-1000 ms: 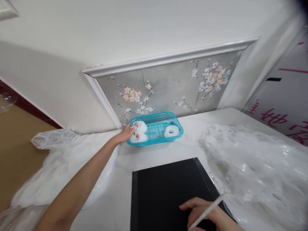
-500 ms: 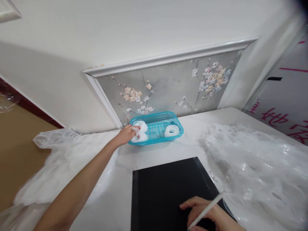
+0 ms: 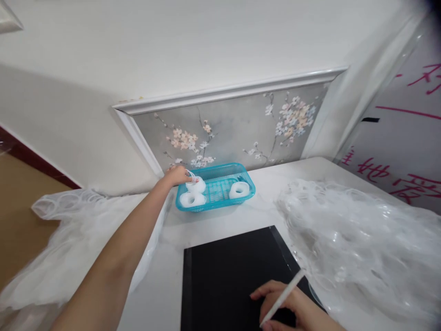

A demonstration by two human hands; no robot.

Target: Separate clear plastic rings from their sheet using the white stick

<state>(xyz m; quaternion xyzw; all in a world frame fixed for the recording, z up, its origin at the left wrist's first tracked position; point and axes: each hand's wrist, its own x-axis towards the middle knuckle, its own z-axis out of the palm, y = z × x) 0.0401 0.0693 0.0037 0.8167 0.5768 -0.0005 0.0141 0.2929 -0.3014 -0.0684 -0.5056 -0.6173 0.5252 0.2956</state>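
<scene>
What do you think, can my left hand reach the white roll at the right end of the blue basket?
Probably yes. The left hand is at the left end of the basket, touching another roll; the right-end roll lies uncovered, with nothing between them.

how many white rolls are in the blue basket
3 white rolls, all in the blue basket: one at back left under the left hand's fingertips, one in front of it, one alone at right. None seems hidden.

The left hand [image 3: 176, 175] and its long, slim forearm [image 3: 120, 262] are bare right to the lower edge. The right hand [image 3: 296, 305] is bare too, cut off at the wrist.
</scene>
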